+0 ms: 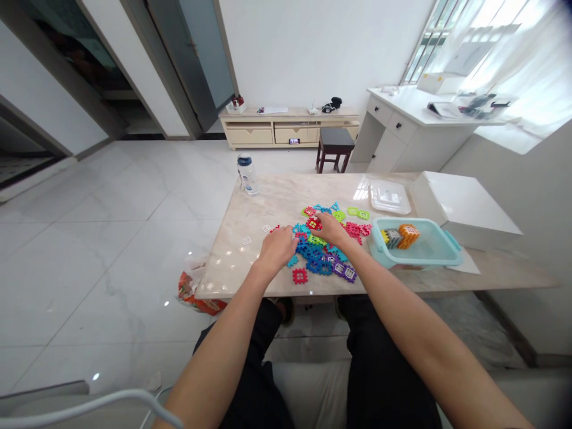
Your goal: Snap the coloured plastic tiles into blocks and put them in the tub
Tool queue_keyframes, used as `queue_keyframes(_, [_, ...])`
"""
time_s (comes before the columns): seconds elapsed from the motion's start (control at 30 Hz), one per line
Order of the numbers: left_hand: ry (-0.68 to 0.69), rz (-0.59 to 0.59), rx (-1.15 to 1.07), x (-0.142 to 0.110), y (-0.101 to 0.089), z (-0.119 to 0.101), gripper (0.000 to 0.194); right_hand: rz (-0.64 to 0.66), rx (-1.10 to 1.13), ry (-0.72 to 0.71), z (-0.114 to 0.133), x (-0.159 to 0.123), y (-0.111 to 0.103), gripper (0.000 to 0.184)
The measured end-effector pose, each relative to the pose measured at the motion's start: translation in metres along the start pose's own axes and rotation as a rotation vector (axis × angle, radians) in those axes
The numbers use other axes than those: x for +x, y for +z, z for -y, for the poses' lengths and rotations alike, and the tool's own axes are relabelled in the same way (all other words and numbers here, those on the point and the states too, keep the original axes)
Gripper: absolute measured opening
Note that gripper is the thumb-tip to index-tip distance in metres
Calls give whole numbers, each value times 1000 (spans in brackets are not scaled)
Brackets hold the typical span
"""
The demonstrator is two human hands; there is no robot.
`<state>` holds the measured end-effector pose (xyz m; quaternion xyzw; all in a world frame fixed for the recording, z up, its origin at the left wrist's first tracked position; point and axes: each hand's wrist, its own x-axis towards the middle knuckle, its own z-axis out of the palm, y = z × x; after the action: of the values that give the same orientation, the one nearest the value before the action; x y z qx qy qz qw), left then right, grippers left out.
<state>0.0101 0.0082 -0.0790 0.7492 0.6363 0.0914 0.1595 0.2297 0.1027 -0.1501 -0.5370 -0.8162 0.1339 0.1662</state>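
Observation:
A pile of plastic interlocking tiles (308, 257) with notched edges lies on the marble-topped table, in blue, teal, green, red and purple. At the pile's far side, my right hand (331, 230) pinches a red square tile (314, 223) with a yellowish centre. My left hand (277, 245) is at the pile's left edge, fingers curled; whatever they hold is hidden. A bit of red tile (274, 228) shows just beyond it. One red tile (300, 276) lies alone near the front edge, beside purple tiles with white window inserts (350, 273).
A light-blue tub (440, 257) on the right holds orange, grey and yellow tile stacks (408, 236). Behind it are a clear lid (389, 197) and a white box (473, 202). A water bottle (248, 176) stands at the far left corner. Small white frames (246, 241) lie left of the pile.

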Motion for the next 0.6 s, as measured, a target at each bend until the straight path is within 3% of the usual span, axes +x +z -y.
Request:
queue_keyframes(0.13, [-104,-115,-321,12,3,-17,38,-31,191,-168,21,-18,-20,54])
queue_keyframes(0.3, [-180,-67,-785,25,17,-26,23,-37,232,-283,40,-52,-35,44])
queue_keyframes(0.47, [-183,-48,-788,24,25,-26,19,-81,228,-225,39,-73,-35,41])
queue_keyframes(0.6, [-190,-82,-741,22,19,-29,14,-1,136,-163,35,-79,-31,31])
